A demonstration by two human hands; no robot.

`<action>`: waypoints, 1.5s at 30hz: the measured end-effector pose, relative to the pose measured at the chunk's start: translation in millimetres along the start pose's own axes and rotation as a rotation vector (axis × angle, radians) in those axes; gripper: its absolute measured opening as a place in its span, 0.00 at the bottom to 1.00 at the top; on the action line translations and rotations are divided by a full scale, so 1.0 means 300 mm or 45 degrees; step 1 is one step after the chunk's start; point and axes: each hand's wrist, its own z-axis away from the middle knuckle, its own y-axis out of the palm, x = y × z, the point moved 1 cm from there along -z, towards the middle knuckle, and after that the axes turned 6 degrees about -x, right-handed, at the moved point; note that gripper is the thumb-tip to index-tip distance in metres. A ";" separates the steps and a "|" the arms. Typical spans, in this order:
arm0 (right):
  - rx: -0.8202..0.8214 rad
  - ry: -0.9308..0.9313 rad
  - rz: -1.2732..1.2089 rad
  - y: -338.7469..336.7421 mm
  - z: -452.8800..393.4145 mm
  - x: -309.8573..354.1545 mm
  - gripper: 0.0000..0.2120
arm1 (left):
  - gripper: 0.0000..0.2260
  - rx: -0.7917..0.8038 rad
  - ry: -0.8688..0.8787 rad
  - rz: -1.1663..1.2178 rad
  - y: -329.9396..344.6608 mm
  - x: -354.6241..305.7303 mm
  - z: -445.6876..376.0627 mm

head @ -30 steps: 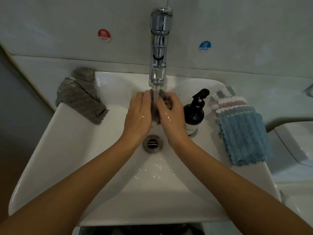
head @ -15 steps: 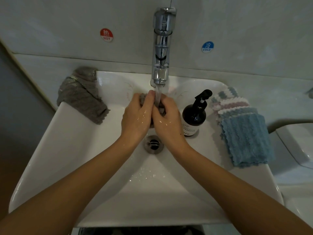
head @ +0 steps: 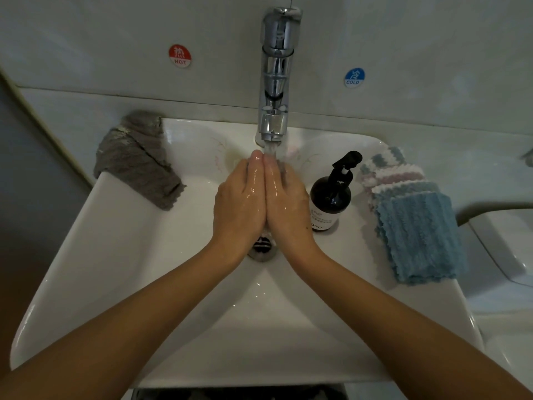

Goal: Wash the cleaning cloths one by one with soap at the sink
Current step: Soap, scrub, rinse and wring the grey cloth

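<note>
My left hand (head: 239,197) and my right hand (head: 288,203) are pressed together over the basin of the white sink (head: 115,255), thumbs side by side on top. They are wet and cupped round the small grey cloth, which is hidden between the palms. Water runs from the chrome tap (head: 277,82) onto my thumb tips. A dark soap pump bottle (head: 330,197) stands on the sink just right of my right hand.
Another grey cloth (head: 135,163) is draped over the sink's back left rim. A stack of blue, pink and white cloths (head: 415,232) lies on the right rim. The drain (head: 261,246) shows under my wrists. A white toilet (head: 504,249) stands at the right.
My hands have closed flat against each other. The grey cloth that showed between my fingers is now covered. The hands sit slightly higher under the stream.
</note>
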 end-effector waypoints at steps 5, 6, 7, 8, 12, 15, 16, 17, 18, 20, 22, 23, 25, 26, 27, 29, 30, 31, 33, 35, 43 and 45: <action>0.000 -0.003 0.073 -0.002 -0.003 -0.004 0.16 | 0.19 -0.057 -0.068 -0.003 0.001 -0.001 -0.006; 0.024 -0.016 0.132 -0.008 -0.007 -0.008 0.16 | 0.19 -0.061 -0.071 -0.012 0.003 -0.002 -0.005; 0.071 -0.039 0.219 -0.009 -0.014 -0.011 0.15 | 0.20 -0.059 -0.073 -0.031 0.005 -0.002 -0.005; 0.110 -0.053 0.312 -0.012 -0.020 -0.019 0.15 | 0.20 -0.052 -0.084 -0.055 0.006 -0.001 -0.006; 0.159 -0.071 0.435 -0.017 -0.024 -0.027 0.14 | 0.19 -0.009 -0.133 -0.056 0.007 0.000 -0.014; 0.081 -0.076 0.303 -0.009 -0.011 -0.022 0.15 | 0.18 -0.025 -0.067 -0.039 0.001 0.007 -0.006; 0.045 -0.076 0.238 -0.008 -0.004 -0.020 0.15 | 0.17 -0.037 -0.039 -0.024 -0.002 0.011 -0.002; 0.033 -0.061 0.172 -0.003 0.003 -0.014 0.13 | 0.16 -0.047 -0.016 -0.005 -0.006 0.013 0.000; 0.042 -0.041 0.119 -0.001 0.011 -0.009 0.10 | 0.15 -0.053 0.004 0.015 -0.010 0.016 0.001; 0.079 0.002 0.057 -0.005 0.018 -0.001 0.09 | 0.12 -0.062 0.040 0.046 -0.016 0.016 0.001; 0.112 0.056 0.019 -0.009 0.016 0.000 0.12 | 0.09 -0.069 0.047 0.054 -0.019 0.015 -0.004; 0.109 0.072 0.018 -0.009 0.012 -0.001 0.12 | 0.07 -0.073 0.044 0.051 -0.019 0.017 -0.007; 0.101 0.105 0.040 -0.009 0.006 -0.004 0.11 | 0.05 -0.075 0.038 0.043 -0.018 0.021 -0.013; 0.112 0.126 0.049 -0.010 0.001 -0.006 0.10 | 0.04 -0.077 0.047 0.039 -0.018 0.021 -0.015; 0.132 0.149 0.059 -0.013 -0.003 -0.007 0.10 | 0.03 -0.082 0.073 0.031 -0.017 0.022 -0.015; 0.199 0.214 0.071 -0.018 -0.004 0.000 0.14 | 0.03 -0.083 0.159 0.022 -0.014 0.020 -0.011; 0.227 0.249 0.059 -0.020 -0.005 0.001 0.18 | 0.04 -0.066 0.192 0.031 -0.012 0.021 -0.007; 0.246 0.273 0.042 -0.021 -0.006 0.002 0.20 | 0.05 -0.039 0.197 0.051 -0.011 0.024 -0.003; 0.233 0.264 0.043 -0.022 -0.007 0.006 0.17 | 0.09 0.024 0.116 0.121 -0.012 0.023 0.003; 0.179 0.202 0.027 -0.022 -0.010 0.009 0.13 | 0.14 0.075 0.005 0.186 -0.018 0.017 0.000; -0.009 0.220 -0.232 -0.042 -0.021 0.033 0.13 | 0.13 0.081 -0.004 -0.054 -0.029 0.014 -0.015; -0.073 0.327 -0.299 -0.052 -0.032 0.041 0.14 | 0.11 0.073 -0.012 -0.006 -0.029 0.019 -0.020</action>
